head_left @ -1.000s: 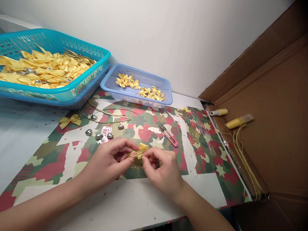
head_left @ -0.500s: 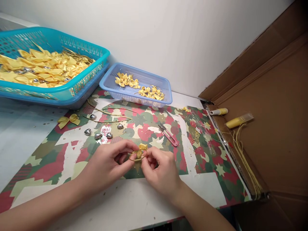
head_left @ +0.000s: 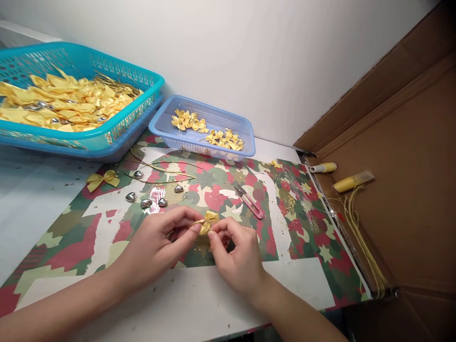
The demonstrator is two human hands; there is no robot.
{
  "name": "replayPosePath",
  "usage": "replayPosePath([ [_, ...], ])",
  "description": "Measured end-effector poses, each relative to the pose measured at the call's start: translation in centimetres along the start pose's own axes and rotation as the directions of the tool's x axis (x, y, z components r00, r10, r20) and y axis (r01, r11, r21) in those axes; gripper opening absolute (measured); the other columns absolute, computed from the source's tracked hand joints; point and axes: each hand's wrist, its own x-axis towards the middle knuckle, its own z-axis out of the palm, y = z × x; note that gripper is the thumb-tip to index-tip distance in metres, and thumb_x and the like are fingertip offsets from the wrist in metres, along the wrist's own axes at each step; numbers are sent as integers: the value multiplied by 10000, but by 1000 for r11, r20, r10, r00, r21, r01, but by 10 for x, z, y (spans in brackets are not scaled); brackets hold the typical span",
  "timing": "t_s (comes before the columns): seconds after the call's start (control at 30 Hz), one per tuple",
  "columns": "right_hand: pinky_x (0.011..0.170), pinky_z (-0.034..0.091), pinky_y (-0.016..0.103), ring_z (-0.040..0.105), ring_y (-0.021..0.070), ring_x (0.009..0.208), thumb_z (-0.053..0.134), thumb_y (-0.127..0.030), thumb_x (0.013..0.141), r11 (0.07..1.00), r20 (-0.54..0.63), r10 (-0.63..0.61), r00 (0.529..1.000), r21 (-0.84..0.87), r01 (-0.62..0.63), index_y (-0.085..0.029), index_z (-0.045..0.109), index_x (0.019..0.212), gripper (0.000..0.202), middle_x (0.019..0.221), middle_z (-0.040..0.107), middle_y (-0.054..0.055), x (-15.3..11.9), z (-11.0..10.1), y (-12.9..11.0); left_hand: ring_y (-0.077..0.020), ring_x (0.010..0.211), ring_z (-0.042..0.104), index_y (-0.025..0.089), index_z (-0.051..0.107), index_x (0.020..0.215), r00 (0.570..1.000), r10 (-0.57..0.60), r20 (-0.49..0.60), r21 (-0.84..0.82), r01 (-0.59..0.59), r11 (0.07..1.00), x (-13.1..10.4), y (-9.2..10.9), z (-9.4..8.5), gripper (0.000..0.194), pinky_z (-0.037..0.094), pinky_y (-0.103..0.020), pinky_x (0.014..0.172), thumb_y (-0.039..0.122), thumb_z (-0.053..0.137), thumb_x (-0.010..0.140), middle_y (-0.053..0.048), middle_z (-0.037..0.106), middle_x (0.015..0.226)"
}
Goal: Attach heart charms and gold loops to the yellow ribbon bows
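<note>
The left hand's fingers pinch gold cord, and the right hand's thumb and forefinger pinch the edge of the same yellow bow; whether they catch cord too, I cannot tell. The bow sits between both hands, above the tabletop, with the cord lying across its middle. It seems partway done: cord and ribbon are together, but whether they are fastened cannot be seen.

Pink snips rest at two o'clock. Around ten o'clock lie five silver hearts and, farther out, a loose bow; loose cords lie toward eleven, apparently unused. At twelve, two clusters of small bows in the blue basket look finished. Between ten and eleven, the teal basket holds many more bows, hearts and cords.
</note>
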Motion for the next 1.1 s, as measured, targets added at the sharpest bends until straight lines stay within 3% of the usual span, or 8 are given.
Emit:
replayPosePath([
  [0.13, 468, 423, 217, 548, 111, 475, 534, -197, 861, 996, 6, 45, 999, 76, -45, -187, 558, 771, 94, 560, 582, -19, 0, 2, 0, -110, 466, 532, 208, 627, 933, 997, -60, 40, -87, 63, 994, 1, 2, 0, 235, 394, -204, 414, 413, 512, 917, -7, 689, 690],
  [0.37, 489, 467, 231, 589, 124, 504, 542, -205, 864, 992, -3, 43, 999, 116, -43, -191, 565, 786, 83, 583, 606, -12, 0, 3, 0, -104, 415, 521, 198, 633, 892, 994, -91, 62, -124, 98, 987, 2, 0, -2, 235, 398, -201, 384, 420, 554, 894, 12, 632, 614],
  [0.57, 491, 471, 228, 585, 119, 504, 538, -194, 859, 991, 8, 41, 999, 124, -42, -197, 557, 786, 75, 581, 601, -18, 0, 4, 0, -144, 536, 594, 209, 691, 827, 999, 42, -32, 75, -40, 996, 4, -1, -5, 203, 459, -227, 462, 381, 590, 858, -7, 684, 650],
  [0.73, 483, 452, 224, 568, 114, 491, 535, -190, 854, 992, 12, 44, 999, 121, -45, -191, 557, 781, 77, 578, 597, -15, 1, 3, 0, -122, 518, 568, 212, 700, 793, 987, 141, -83, 162, -126, 979, 5, -1, -6, 187, 434, -215, 478, 330, 575, 868, 14, 698, 647],
  [1.1, 444, 411, 213, 499, 96, 446, 536, -181, 829, 993, -1, 52, 999, 106, -51, -203, 536, 739, 92, 525, 537, -43, 1, 3, -2, -159, 600, 609, 208, 692, 798, 998, 27, -49, 102, -22, 995, 7, 2, -5, 235, 459, -238, 505, 389, 562, 872, -17, 704, 696],
])
